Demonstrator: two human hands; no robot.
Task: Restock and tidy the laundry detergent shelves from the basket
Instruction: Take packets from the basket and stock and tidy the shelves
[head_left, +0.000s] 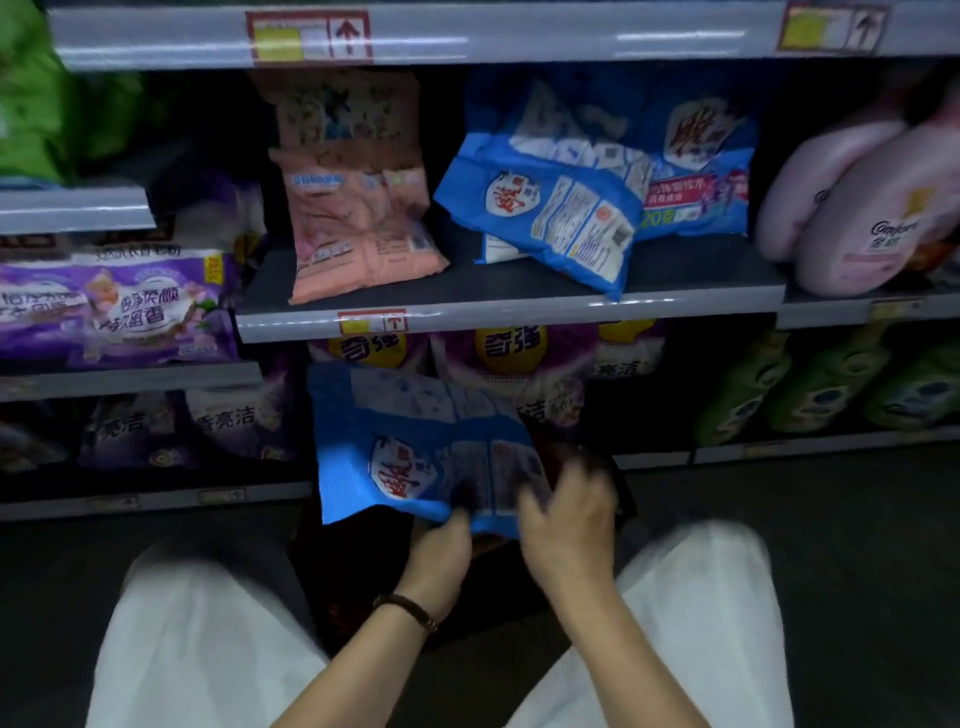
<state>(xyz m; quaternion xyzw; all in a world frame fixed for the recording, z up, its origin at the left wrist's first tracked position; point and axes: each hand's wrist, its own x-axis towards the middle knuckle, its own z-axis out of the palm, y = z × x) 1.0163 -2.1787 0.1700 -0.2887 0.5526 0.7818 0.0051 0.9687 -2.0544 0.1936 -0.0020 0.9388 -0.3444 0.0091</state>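
Note:
A blue detergent bag (415, 441) is held up in front of the lower shelf, above a dark basket (358, 577) on the floor between my knees. My left hand (439, 561) pinches the bag's bottom edge. My right hand (569, 519) grips the same edge further right, blurred by motion. On the middle shelf (498, 306) lie more blue bags (576, 208), tumbled and tilted, and to their left pink bags (358, 208) leaning one on another.
Purple bags (119, 312) fill the left shelf and the row below. Pink softener bottles (857, 208) stand at the right, green bottles (831, 384) beneath them. My white-trousered knees (696, 597) flank the basket on the dark floor.

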